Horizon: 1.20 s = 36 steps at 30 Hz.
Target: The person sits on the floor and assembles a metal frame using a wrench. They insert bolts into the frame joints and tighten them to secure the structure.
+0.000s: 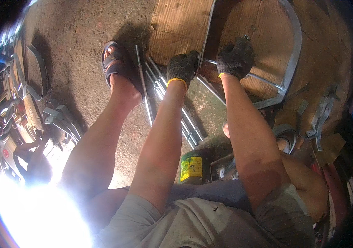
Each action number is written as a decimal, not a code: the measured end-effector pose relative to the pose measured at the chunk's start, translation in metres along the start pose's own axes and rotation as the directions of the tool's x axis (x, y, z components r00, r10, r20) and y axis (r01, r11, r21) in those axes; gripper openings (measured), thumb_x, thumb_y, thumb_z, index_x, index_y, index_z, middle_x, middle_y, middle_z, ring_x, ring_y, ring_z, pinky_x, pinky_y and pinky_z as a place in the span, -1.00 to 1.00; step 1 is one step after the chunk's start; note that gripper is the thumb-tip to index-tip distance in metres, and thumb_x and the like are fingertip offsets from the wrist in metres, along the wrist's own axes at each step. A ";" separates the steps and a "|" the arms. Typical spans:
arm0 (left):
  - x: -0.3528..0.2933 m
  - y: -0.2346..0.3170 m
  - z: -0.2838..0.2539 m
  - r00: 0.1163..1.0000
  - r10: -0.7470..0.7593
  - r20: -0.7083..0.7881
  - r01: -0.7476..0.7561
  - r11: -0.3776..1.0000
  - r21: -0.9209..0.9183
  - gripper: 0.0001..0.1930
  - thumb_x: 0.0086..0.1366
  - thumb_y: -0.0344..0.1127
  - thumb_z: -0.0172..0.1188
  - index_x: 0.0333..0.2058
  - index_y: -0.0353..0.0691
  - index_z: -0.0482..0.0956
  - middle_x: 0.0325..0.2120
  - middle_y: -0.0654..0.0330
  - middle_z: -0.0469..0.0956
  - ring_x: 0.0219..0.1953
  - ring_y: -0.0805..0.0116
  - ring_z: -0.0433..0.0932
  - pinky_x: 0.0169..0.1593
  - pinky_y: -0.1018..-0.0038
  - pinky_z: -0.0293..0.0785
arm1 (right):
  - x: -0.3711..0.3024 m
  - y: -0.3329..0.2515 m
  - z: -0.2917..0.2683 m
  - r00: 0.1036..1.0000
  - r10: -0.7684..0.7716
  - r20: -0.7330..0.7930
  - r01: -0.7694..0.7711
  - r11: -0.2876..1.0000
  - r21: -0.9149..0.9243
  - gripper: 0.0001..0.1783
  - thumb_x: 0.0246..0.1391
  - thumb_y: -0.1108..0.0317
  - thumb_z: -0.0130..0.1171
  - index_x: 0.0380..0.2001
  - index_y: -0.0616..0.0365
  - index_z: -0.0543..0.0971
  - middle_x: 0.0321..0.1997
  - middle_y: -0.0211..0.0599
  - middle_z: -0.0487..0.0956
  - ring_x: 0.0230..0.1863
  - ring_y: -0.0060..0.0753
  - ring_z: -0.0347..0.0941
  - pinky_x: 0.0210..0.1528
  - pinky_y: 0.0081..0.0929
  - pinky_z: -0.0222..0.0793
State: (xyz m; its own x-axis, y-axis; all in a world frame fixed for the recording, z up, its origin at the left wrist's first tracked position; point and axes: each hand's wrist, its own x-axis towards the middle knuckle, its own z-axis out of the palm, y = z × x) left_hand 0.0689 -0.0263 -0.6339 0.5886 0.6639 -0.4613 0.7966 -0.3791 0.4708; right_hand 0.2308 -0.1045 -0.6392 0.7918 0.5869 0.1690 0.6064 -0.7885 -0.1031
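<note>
Both my hands wear dark knit gloves with yellow cuffs. My left hand (pixel 182 68) is closed at the left side of a grey metal frame (pixel 294 37) with a rounded corner, its fingertips against the bar. Inside the frame my right hand (pixel 236 58) is curled, and a small shiny metal piece (pixel 246 37) shows at its fingertips; its exact kind is too small to tell. Beneath the right hand a thin metal rod (pixel 265 80) runs across the frame to its right side. The frame lies on brown cardboard (pixel 176 33).
Several loose metal rods (pixel 189 124) lie on the concrete floor (pixel 81 33) between my feet. A green tub with a yellow label (pixel 191 167) stands close to me. Metal strips and brackets (pixel 62 118) pile up at left; more metal brackets (pixel 321 115) lie at right.
</note>
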 end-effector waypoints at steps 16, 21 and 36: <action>0.013 -0.016 0.008 0.985 -0.043 0.166 0.083 0.966 -0.243 -0.50 0.29 0.16 0.12 -0.29 -0.20 0.73 -0.32 -0.10 0.72 -0.20 -0.14 0.70 -0.05 0.08 0.57 | 0.003 0.000 -0.001 0.998 0.030 0.047 -0.032 0.998 0.046 -0.52 0.18 0.17 0.13 0.09 0.18 0.62 0.27 0.05 0.55 0.28 0.11 0.46 0.39 -0.03 0.28; 0.005 -0.015 0.006 0.987 -0.156 0.043 0.161 0.976 -0.144 -0.71 0.32 -0.03 0.11 -0.21 -0.02 0.72 -0.34 -0.10 0.70 -0.19 -0.10 0.71 -0.08 0.07 0.59 | 0.001 0.004 0.003 1.000 -0.010 -0.008 0.010 1.000 -0.002 -0.51 0.19 0.18 0.11 0.12 0.19 0.60 0.19 0.01 0.59 0.22 0.03 0.51 0.34 -0.11 0.34; 0.012 0.024 -0.015 0.970 -0.156 0.187 0.156 0.988 0.015 -0.65 0.42 -0.03 -0.04 -0.05 0.03 0.67 -0.26 -0.07 0.71 -0.10 -0.09 0.71 -0.02 0.02 0.57 | 0.000 0.013 0.005 0.995 -0.043 -0.087 0.047 0.998 0.044 -0.61 0.16 0.13 0.13 -0.04 0.08 0.66 0.11 0.02 0.62 0.13 0.10 0.54 0.24 0.00 0.40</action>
State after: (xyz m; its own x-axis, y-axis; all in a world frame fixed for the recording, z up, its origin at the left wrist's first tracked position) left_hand 0.0930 -0.0178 -0.6175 0.4721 0.5824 -0.6618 0.8808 -0.2803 0.3817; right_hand 0.2389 -0.1143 -0.6451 0.7557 0.6020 0.2579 0.6455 -0.7512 -0.1378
